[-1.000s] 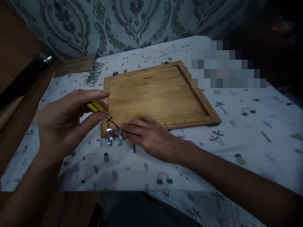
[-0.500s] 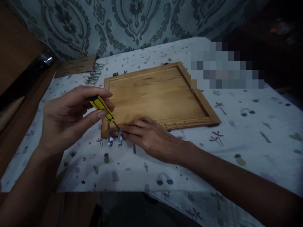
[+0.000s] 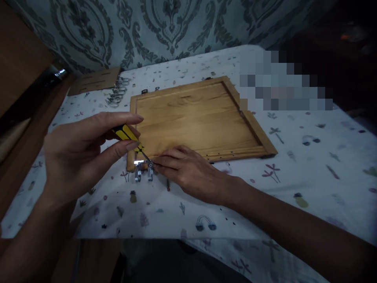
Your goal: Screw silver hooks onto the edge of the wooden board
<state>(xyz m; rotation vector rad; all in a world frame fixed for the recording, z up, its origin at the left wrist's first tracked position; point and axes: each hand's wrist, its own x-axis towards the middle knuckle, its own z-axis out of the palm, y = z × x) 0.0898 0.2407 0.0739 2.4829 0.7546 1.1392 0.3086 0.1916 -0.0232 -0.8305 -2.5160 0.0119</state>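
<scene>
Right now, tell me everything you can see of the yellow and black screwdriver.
The screwdriver has a yellow handle with black markings, apparently plastic, and a thin metal shaft. It slants, handle upper left, tip lower right. The left hand grips the handle between thumb and fingers, partly hiding it. The tip is at a silver fitting at the near left corner of the wooden panel, close to the right hand; whether it sits in a screw is too small to tell.

Yellow-and-black screwdriver [image 3: 129, 135] slants down, tip at silvery metal two-loop bracket [image 3: 150, 173]. Bracket sits at near-left corner of flat-lying framed light-brown wooden panel [image 3: 191, 118].
</scene>
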